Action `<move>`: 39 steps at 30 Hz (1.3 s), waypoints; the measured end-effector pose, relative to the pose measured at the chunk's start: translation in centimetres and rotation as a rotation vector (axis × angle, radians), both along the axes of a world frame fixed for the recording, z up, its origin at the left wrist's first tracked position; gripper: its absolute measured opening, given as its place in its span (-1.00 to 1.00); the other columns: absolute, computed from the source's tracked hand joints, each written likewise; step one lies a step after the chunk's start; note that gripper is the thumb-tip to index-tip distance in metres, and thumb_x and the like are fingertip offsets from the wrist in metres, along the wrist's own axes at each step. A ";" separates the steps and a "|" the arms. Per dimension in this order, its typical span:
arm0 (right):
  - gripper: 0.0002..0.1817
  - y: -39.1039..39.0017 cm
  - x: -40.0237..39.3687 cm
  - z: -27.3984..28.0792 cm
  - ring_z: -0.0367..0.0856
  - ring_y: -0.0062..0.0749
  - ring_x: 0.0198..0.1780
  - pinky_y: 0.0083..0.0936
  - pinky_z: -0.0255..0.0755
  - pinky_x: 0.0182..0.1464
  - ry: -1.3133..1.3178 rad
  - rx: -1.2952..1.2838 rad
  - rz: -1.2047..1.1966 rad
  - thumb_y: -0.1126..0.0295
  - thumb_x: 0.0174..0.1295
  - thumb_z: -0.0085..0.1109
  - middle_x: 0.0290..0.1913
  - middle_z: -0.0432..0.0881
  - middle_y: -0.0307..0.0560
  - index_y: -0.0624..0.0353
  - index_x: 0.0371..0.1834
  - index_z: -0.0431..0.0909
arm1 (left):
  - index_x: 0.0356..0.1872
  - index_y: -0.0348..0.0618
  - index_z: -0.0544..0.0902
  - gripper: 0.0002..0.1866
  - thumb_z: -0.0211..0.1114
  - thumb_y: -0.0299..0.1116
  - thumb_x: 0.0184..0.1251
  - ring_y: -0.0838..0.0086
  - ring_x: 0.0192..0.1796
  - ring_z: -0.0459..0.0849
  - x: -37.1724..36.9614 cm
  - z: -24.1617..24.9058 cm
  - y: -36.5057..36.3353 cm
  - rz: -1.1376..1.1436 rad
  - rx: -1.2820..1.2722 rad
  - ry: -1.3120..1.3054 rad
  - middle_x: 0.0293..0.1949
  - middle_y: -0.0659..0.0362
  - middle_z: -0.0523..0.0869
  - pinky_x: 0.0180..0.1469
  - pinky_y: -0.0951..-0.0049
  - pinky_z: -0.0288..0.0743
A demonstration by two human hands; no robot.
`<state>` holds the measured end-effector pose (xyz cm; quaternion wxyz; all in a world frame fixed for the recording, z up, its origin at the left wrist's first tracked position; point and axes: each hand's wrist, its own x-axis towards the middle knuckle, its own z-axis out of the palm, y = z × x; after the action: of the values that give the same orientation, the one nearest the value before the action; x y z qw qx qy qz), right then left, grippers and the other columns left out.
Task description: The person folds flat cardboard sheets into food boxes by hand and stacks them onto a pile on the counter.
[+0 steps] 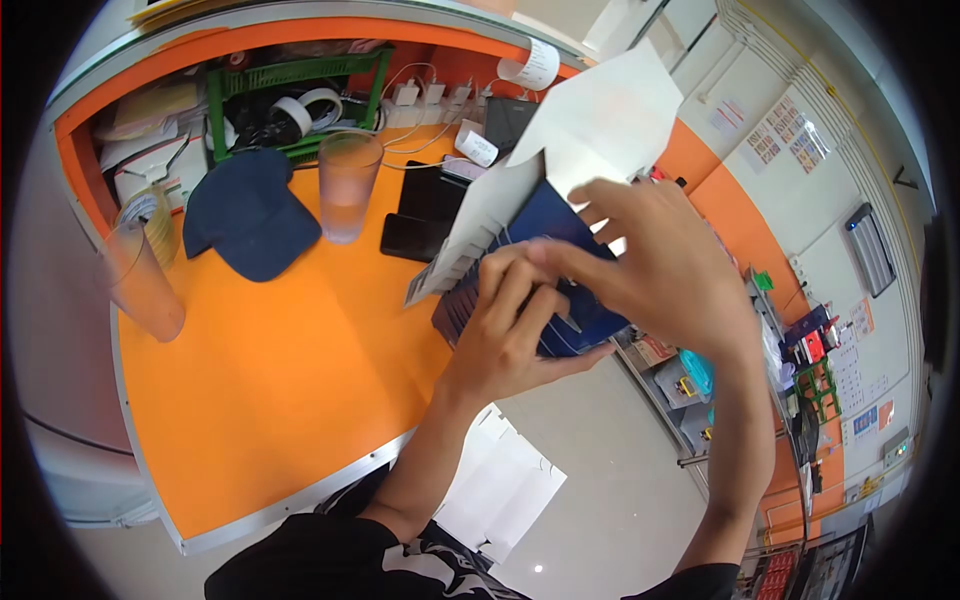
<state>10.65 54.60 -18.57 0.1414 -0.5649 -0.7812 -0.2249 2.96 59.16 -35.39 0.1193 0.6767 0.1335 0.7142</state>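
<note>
A dark blue cardboard box with white inner flaps standing up is held in the air by the orange table's right side. My left hand is wrapped round its lower part, fingers curled over the front and thumb along the bottom edge. Over the box's upper right is my right hand, fingers apart in front of the white flap. Its thumb reaches across to my left fingers. A white die-cut card sheet lies below, beneath my left forearm.
On the orange table are a navy cap, two clear tumblers, a tape roll and black phones. A green crate and plugged-in chargers are at the back. Shelves stand to the right.
</note>
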 end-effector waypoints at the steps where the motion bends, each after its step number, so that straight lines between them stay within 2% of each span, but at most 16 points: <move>1: -0.62 -0.7 0.7 0.6 0.64 0.14 -0.48 -0.20 0.52 -0.30 0.035 -0.016 0.024 0.26 0.21 0.42 -0.52 0.61 0.25 0.49 -0.36 0.63 | -0.32 -0.24 0.59 -0.50 0.72 -0.16 -0.10 0.06 0.10 0.44 0.0 0.0 0.2 -0.010 0.007 -0.001 -0.11 0.02 0.51 0.22 0.02 0.46; 3: -0.59 -1.8 2.0 1.7 0.58 0.09 -0.53 -0.24 0.46 -0.36 0.208 -0.469 0.025 0.21 0.23 0.43 -0.57 0.58 0.21 0.46 -0.36 0.62 | -0.36 -0.24 0.59 -0.51 0.73 -0.18 -0.12 0.07 0.11 0.44 0.0 0.0 0.4 -0.010 0.038 0.018 -0.12 0.06 0.51 0.29 -0.04 0.46; 4: -0.64 -2.1 2.2 1.8 0.55 0.12 -0.54 -0.19 0.41 -0.39 0.216 -0.543 0.047 0.27 0.24 0.39 -0.61 0.55 0.22 0.44 -0.38 0.59 | -0.36 -0.22 0.60 -0.51 0.74 -0.21 -0.15 0.08 0.11 0.44 0.0 0.0 0.3 -0.031 0.026 0.004 -0.14 0.11 0.50 0.31 -0.06 0.46; 9: -0.76 -3.1 2.2 -0.2 0.54 0.14 -0.54 -0.12 0.35 -0.42 0.166 -0.351 0.011 0.43 0.23 0.27 -0.61 0.51 0.29 0.43 -0.44 0.51 | -0.37 -0.14 0.61 -0.54 0.75 -0.25 -0.19 0.10 0.13 0.41 0.1 -0.1 0.0 -0.010 0.003 0.024 -0.17 0.15 0.48 0.30 -0.04 0.45; 19: -0.76 -3.4 2.4 -2.6 0.62 0.14 -0.48 -0.08 0.46 -0.41 0.170 -0.248 -0.010 0.34 0.26 0.23 -0.60 0.57 0.15 0.33 -0.32 0.48 | -0.40 -0.06 0.57 -0.56 0.71 -0.36 -0.28 0.17 0.03 0.45 0.3 -0.4 0.0 -0.022 0.057 -0.028 -0.21 0.18 0.50 0.32 -0.11 0.38; 23: -0.75 -3.4 2.2 -2.5 0.67 0.11 -0.44 -0.10 0.50 -0.40 0.128 -0.201 0.017 0.32 0.27 0.22 -0.49 0.65 0.13 0.34 -0.29 0.50 | -0.39 -0.07 0.56 -0.55 0.70 -0.36 -0.30 0.14 0.01 0.47 0.3 -0.7 0.0 -0.007 0.044 -0.028 -0.20 0.18 0.55 0.31 -0.13 0.37; 25: -0.77 -3.2 2.3 -3.0 0.69 0.08 -0.42 -0.12 0.53 -0.38 0.109 -0.161 0.053 0.37 0.19 0.23 -0.44 0.68 0.09 0.36 -0.27 0.52 | -0.38 -0.09 0.56 -0.55 0.68 -0.35 -0.29 0.12 0.00 0.48 0.3 -0.8 -0.1 -0.022 0.051 -0.015 -0.17 0.15 0.57 0.31 -0.14 0.37; 26: -0.73 -3.1 2.1 -3.0 0.72 0.02 -0.42 -0.17 0.54 -0.41 0.103 -0.167 0.006 0.39 0.05 0.28 -0.45 0.69 0.06 0.37 -0.26 0.55 | -0.38 -0.10 0.55 -0.56 0.67 -0.35 -0.28 0.11 0.00 0.48 0.3 -0.9 0.0 -0.003 0.038 -0.020 -0.17 0.15 0.57 0.30 -0.15 0.37; 27: -0.73 -3.1 2.1 -3.4 0.72 0.02 -0.42 -0.17 0.54 -0.41 0.120 -0.151 -0.011 0.39 0.05 0.28 -0.45 0.69 0.06 0.37 -0.26 0.55 | -0.38 -0.11 0.55 -0.57 0.66 -0.35 -0.26 0.11 0.00 0.48 0.3 -1.1 0.1 0.017 0.024 -0.024 -0.17 0.14 0.57 0.30 -0.15 0.37; 29: -0.77 -3.0 2.3 -4.4 0.65 0.01 -0.46 -0.14 0.43 -0.44 0.186 -0.124 0.014 0.32 0.28 0.20 -0.51 0.61 0.01 0.29 -0.35 0.47 | -0.38 -0.12 0.55 -0.58 0.64 -0.34 -0.24 0.10 -0.01 0.48 0.5 -1.2 0.2 0.014 0.052 -0.024 -0.18 0.13 0.56 0.29 -0.16 0.38; 33: -0.79 -3.4 2.4 -4.7 0.67 -0.01 -0.49 -0.19 0.47 -0.48 0.198 -0.096 0.033 0.34 0.26 0.19 -0.48 0.66 0.03 0.29 -0.36 0.49 | -0.38 -0.14 0.55 -0.63 0.59 -0.37 -0.18 0.12 -0.02 0.49 0.5 -1.1 0.0 0.008 0.023 -0.045 -0.20 0.12 0.55 0.32 -0.18 0.37; 39: -0.71 -3.1 3.3 -4.1 0.75 0.04 -0.38 -0.19 0.55 -0.41 0.192 -0.205 0.100 0.32 0.22 0.19 -0.43 0.70 0.13 0.41 -0.20 0.58 | -0.35 -0.17 0.51 -0.64 0.55 -0.38 -0.13 0.17 -0.03 0.48 1.0 -1.3 -0.1 0.011 0.027 -0.075 -0.19 0.11 0.52 0.37 -0.25 0.30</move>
<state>13.97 51.47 -22.70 0.1682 -0.5556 -0.8101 -0.0815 3.91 59.09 -36.66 0.1111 0.6502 0.1229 0.7415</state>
